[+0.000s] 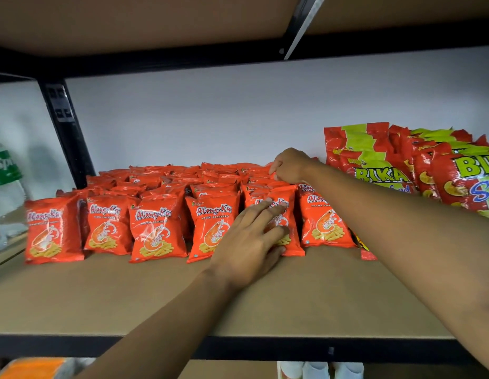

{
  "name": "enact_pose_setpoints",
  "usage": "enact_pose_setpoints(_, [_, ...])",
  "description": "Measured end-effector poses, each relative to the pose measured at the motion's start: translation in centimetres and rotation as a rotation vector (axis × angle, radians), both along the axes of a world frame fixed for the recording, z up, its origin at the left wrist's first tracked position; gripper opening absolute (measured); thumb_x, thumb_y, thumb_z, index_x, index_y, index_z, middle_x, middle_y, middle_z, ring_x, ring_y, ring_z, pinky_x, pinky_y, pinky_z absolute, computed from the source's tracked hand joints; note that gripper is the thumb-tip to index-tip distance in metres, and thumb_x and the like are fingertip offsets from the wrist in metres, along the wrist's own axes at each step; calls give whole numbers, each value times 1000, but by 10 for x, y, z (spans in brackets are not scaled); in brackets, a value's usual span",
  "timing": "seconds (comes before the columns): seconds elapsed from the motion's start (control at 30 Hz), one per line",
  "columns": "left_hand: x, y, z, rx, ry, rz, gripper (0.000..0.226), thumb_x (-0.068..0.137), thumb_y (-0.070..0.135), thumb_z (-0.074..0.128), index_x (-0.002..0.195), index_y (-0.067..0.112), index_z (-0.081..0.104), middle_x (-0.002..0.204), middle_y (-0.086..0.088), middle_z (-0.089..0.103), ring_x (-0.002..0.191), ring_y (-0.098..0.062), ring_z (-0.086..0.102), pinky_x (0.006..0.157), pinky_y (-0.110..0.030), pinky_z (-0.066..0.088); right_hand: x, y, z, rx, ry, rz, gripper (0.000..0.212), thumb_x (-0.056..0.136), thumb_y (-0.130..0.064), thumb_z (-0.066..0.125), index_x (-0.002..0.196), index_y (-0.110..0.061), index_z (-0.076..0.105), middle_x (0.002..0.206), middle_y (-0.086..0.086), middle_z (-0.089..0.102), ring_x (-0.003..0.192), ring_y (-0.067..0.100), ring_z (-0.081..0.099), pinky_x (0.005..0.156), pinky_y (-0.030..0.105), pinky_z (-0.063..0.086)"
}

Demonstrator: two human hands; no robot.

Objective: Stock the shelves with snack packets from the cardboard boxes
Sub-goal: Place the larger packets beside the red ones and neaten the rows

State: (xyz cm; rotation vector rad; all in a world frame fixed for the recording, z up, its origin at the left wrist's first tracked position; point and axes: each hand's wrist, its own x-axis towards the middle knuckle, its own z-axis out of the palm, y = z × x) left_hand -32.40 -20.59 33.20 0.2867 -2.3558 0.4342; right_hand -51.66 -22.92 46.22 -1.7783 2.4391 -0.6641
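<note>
Several rows of orange prawn cracker packets (155, 228) stand upright on the brown shelf board (155, 296). My left hand (248, 242) lies with straight fingers flat against the front of one front-row packet (288, 214). My right hand (289, 165) reaches over the rows to the back, fingers curled and pinching the top edge of a rear packet (268, 173). No cardboard box is in view.
Larger red and green snack bags (374, 160) lean at the right of the shelf. A plastic water bottle (5, 187) stands at the far left beyond the black upright post (62, 127). Another shelf board (155, 23) runs close overhead. The black front rail (101, 346) edges the shelf.
</note>
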Motion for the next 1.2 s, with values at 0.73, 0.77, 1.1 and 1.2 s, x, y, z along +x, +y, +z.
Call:
enact_pose_setpoints(0.73, [-2, 0, 0, 26, 26, 0, 27, 85, 31, 67, 107, 18, 69, 145, -5, 50, 141, -28, 37, 108, -46, 37, -12, -25, 3, -64, 24, 93, 32, 82, -13, 77, 114, -12, 75, 122, 4, 69, 115, 23, 61, 102, 38, 48])
enact_pose_setpoints(0.77, [-2, 0, 0, 29, 29, -4, 27, 85, 31, 67, 108, 18, 69, 145, -5, 50, 141, -28, 37, 109, -46, 37, -13, -26, 3, -71, 13, 98, 34, 81, -15, 79, 115, -14, 74, 122, 3, 69, 115, 22, 61, 103, 38, 47])
enact_pose_setpoints(1.1, [-1, 0, 1, 43, 43, -14, 26, 85, 30, 68, 107, 17, 69, 145, -5, 50, 141, -29, 38, 108, -46, 38, -20, -34, -2, -67, 119, 143, 29, 85, -12, 75, 114, -12, 74, 123, 4, 69, 114, 22, 61, 98, 34, 49])
enact_pose_setpoints(1.2, [-1, 1, 1, 43, 42, -13, 26, 84, 30, 68, 107, 17, 69, 145, -6, 50, 140, -29, 39, 108, -47, 38, -25, -32, 2, -62, 156, 130, 29, 84, -11, 76, 113, -15, 75, 124, 2, 69, 115, 20, 61, 98, 32, 47])
